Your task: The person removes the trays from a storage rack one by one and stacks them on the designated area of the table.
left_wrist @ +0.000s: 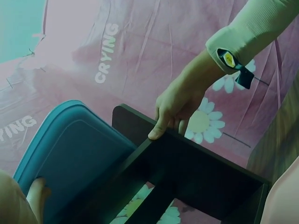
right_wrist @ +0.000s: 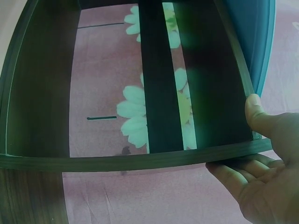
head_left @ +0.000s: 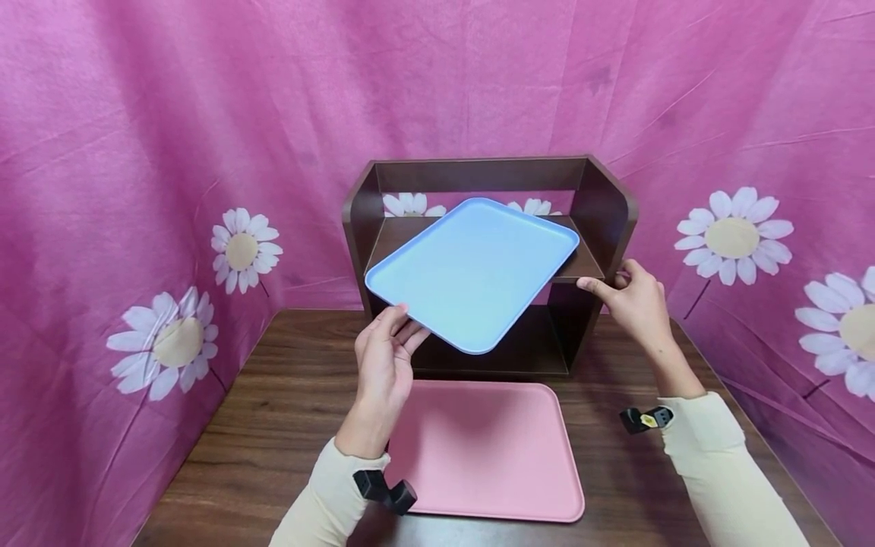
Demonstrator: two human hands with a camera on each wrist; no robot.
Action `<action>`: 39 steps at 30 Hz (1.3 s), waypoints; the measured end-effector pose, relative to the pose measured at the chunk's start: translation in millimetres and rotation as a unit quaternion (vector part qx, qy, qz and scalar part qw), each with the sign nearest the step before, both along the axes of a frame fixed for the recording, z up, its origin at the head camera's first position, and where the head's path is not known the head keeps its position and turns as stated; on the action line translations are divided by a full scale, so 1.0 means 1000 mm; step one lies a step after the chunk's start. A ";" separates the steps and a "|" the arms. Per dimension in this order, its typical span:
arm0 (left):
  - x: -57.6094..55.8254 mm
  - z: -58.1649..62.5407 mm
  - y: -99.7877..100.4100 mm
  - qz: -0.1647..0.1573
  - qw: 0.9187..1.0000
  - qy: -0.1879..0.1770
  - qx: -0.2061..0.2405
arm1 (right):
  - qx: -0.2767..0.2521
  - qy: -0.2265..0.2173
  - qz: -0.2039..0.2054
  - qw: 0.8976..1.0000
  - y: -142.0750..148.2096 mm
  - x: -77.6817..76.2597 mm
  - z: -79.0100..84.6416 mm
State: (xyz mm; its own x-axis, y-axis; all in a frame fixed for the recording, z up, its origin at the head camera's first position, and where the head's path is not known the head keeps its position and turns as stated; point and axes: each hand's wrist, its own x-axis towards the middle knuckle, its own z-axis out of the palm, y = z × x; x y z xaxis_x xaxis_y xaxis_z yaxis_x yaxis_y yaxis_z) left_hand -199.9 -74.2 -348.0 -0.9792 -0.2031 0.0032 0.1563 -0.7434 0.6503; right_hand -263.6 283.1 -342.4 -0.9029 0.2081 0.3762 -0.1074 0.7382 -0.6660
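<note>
A light blue tray (head_left: 472,273) is held tilted by my left hand (head_left: 388,353), thumb on top of its near left rim and fingers beneath. The tray's far part is over the upper shelf of a dark brown shelf unit (head_left: 492,175). My right hand (head_left: 636,304) grips the unit's right side panel, with the thumb at the front edge of the upper board and fingers behind the panel. In the right wrist view, that thumb (right_wrist: 254,112) presses the board's edge. The left wrist view shows the tray's underside (left_wrist: 79,149).
A pink tray (head_left: 488,456) lies flat on the wooden table (head_left: 273,425), in front of the unit. The unit's lower compartment (head_left: 506,346) opens toward me. A pink cloth with daisies (head_left: 178,342) hangs behind and at both sides.
</note>
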 end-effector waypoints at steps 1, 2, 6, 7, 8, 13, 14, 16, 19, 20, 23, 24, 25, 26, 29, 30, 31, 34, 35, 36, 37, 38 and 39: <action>0.000 0.001 -0.001 0.000 1.000 0.000 -0.001 | -0.002 0.000 0.002 1.000 0.000 0.000 0.000; -0.001 0.001 -0.002 -0.001 1.000 0.000 -0.002 | -0.005 0.001 0.003 1.000 0.000 0.000 0.000; -0.002 0.002 -0.005 -0.001 1.000 0.002 -0.003 | -0.011 0.001 0.008 1.000 0.000 0.000 0.000; -0.002 0.003 -0.006 -0.001 1.000 0.004 -0.002 | -0.010 0.001 0.007 1.000 0.000 0.000 0.000; -0.002 0.003 -0.007 -0.001 1.000 0.004 -0.003 | -0.008 0.001 0.005 1.000 0.000 0.000 0.000; -0.004 0.004 -0.011 -0.002 1.000 0.005 -0.002 | -0.003 0.001 0.001 1.000 0.000 0.000 0.000; -0.004 0.004 -0.012 -0.003 1.000 0.003 -0.003 | -0.003 0.001 0.001 1.000 0.000 -0.001 0.000; -0.005 0.005 -0.013 -0.005 1.000 0.001 -0.002 | -0.004 0.003 0.003 1.000 -0.001 -0.001 0.000; -0.007 0.006 -0.016 -0.007 1.000 -0.004 -0.003 | -0.006 0.005 0.005 1.000 -0.001 -0.001 0.001; -0.008 0.006 -0.018 -0.007 1.000 -0.006 -0.003 | -0.006 0.005 0.005 1.000 -0.001 0.000 0.001; -0.009 0.007 -0.021 -0.007 1.000 -0.010 -0.009 | -0.004 0.005 0.005 1.000 -0.001 0.000 0.001; -0.009 0.008 -0.022 -0.007 1.000 -0.010 -0.012 | -0.004 0.005 0.005 1.000 -0.001 0.000 0.001; -0.010 0.008 -0.023 -0.006 1.000 -0.011 -0.015 | -0.003 0.006 0.005 1.000 -0.001 0.000 0.001; -0.011 0.008 -0.025 -0.008 1.000 -0.010 -0.017 | -0.002 0.008 0.005 1.000 -0.001 0.000 0.001; -0.013 0.009 -0.029 -0.013 1.000 -0.006 -0.021 | -0.002 0.011 0.005 1.000 0.000 -0.001 0.001; -0.013 0.009 -0.030 -0.015 1.000 -0.005 -0.022 | -0.001 0.012 0.005 1.000 0.000 -0.001 0.001; -0.014 0.009 -0.032 -0.016 1.000 -0.005 -0.023 | 0.000 0.011 0.004 1.000 0.000 -0.001 0.001; -0.015 0.009 -0.035 -0.021 0.999 -0.007 -0.027 | 0.006 0.009 0.000 1.000 0.000 -0.001 0.001; -0.015 0.010 -0.037 -0.022 0.999 -0.007 -0.029 | 0.008 0.009 -0.002 1.000 -0.001 -0.001 0.001; -0.015 0.010 -0.038 -0.023 0.999 -0.008 -0.031 | 0.011 0.010 -0.004 1.000 -0.001 -0.001 0.001; -0.015 0.010 -0.039 -0.024 0.999 -0.008 -0.031 | 0.014 0.010 -0.006 1.000 -0.001 -0.002 0.001; -0.016 0.011 -0.040 -0.027 0.999 -0.009 -0.032 | 0.015 0.011 -0.008 1.000 -0.002 -0.002 0.001; -0.016 0.011 -0.040 -0.029 0.999 -0.010 -0.033 | 0.016 0.013 -0.010 1.000 -0.002 -0.002 0.001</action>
State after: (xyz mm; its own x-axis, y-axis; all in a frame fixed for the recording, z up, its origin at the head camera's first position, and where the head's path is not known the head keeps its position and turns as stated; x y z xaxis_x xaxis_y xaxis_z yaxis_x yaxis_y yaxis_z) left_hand -215.8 -114.6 -337.4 -0.9892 -0.1467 -0.0047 0.1015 -0.7067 0.7002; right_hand -265.9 280.8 -341.5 -0.8886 0.2133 0.4061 -0.1092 0.7615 -0.6389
